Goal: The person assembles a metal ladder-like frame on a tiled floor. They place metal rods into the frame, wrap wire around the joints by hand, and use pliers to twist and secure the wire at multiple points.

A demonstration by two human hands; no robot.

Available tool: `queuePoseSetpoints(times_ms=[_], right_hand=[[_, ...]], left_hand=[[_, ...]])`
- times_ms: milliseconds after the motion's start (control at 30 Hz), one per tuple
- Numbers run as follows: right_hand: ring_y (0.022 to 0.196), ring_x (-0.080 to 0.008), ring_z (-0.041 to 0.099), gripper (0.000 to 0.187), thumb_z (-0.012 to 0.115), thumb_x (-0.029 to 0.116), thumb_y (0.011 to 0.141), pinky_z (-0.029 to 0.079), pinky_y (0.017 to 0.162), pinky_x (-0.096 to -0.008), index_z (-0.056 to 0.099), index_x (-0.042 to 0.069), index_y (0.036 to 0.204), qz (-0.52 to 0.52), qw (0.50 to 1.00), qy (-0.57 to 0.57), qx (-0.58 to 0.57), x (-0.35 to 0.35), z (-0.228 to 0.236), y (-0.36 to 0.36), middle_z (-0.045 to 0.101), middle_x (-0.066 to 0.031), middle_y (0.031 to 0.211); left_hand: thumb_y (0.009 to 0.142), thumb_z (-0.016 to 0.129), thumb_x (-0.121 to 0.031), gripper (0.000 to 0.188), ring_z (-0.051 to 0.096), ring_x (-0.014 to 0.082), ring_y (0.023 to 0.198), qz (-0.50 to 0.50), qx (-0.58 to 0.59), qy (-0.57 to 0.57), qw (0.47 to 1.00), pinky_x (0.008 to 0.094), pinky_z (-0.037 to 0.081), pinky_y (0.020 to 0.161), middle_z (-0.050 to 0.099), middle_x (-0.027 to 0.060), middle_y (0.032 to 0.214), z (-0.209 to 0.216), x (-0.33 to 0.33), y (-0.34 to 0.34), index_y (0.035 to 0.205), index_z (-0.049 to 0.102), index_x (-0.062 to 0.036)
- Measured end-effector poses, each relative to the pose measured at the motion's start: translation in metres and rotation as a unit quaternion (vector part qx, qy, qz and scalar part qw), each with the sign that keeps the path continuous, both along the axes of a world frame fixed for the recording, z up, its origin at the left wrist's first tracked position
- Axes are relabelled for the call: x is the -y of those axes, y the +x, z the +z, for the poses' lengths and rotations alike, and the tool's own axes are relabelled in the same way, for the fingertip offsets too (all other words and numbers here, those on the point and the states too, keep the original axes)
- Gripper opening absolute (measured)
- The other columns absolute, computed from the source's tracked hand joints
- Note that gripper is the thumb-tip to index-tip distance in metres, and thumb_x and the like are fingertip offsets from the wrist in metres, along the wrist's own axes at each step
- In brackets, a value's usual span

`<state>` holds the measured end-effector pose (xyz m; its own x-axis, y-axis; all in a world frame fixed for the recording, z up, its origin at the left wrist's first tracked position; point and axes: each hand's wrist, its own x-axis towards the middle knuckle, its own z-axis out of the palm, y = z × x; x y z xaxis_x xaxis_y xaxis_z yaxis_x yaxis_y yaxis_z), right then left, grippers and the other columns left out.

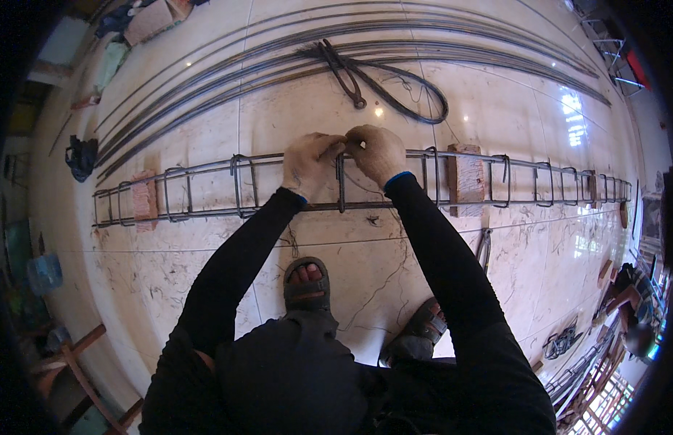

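A long, narrow rebar cage (365, 206) lies across the floor in front of me, with square stirrups spaced along its bars. My left hand (307, 163), in a pale work glove, is closed at the cage's far bar. My right hand (381, 154), gloved alike, meets it there with thumb and fingers pinched together. Both sets of fingertips are just above the top of one stirrup (341, 183). What they pinch is too small or hidden to make out. Beyond the hands lies a looped bundle of dark tie wire (431, 93).
Reddish blocks (465, 190) prop up the cage. Long steel rods (278, 65) run across the far floor. Pincers (484, 249) lie near my right forearm. A black bag (81, 157) sits at left; another person (636, 297) is at far right. Wire scraps litter the tiles.
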<state>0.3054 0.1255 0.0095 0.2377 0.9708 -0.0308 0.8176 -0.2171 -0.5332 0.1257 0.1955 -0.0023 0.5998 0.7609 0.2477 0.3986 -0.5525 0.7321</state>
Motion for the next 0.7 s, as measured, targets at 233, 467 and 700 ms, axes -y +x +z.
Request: queuePoseSetpoints(times_ms=[233,467,700], right_hand=[[0.1,-0.0358,0.077,0.021,0.069,0.031,0.097,0.06,0.087,-0.0483,0.083,0.019,0.106,-0.042,0.995,-0.085,-0.027,-0.017,-0.007,0.0,0.081,-0.011,0.105],[0.099,-0.0326,0.078,0.019,0.075,0.026,0.092,0.061,0.086,-0.0448,0.082,0.014,0.104,-0.09,0.991,-0.099,-0.023,-0.021,-0.016,-0.005,0.082,-0.0106,0.105],[0.092,-0.0369,0.076,0.012,0.075,0.025,0.089,0.058,0.082,-0.0511,0.083,0.017,0.093,-0.12,0.993,0.013,0.006,-0.007,-0.018,-0.018,0.079,-0.0125,0.094]], left_hand=[[0.093,0.077,-0.019,0.012,0.076,0.03,0.09,0.017,0.068,0.121,0.99,0.0471,0.055,0.103,0.08,0.0088,0.093,-0.012,0.015,0.001,0.102,0.084,-0.0166],[0.092,0.076,-0.014,0.012,0.075,0.0346,0.091,-0.003,0.049,0.118,0.992,0.0467,0.057,0.093,0.079,0.0116,0.095,-0.007,0.017,0.002,0.102,0.082,-0.0118],[0.094,0.077,-0.019,0.012,0.073,0.0355,0.084,0.08,0.052,0.103,0.99,0.0475,0.056,0.077,0.076,0.011,0.088,-0.012,0.017,0.009,0.102,0.083,-0.0131]])
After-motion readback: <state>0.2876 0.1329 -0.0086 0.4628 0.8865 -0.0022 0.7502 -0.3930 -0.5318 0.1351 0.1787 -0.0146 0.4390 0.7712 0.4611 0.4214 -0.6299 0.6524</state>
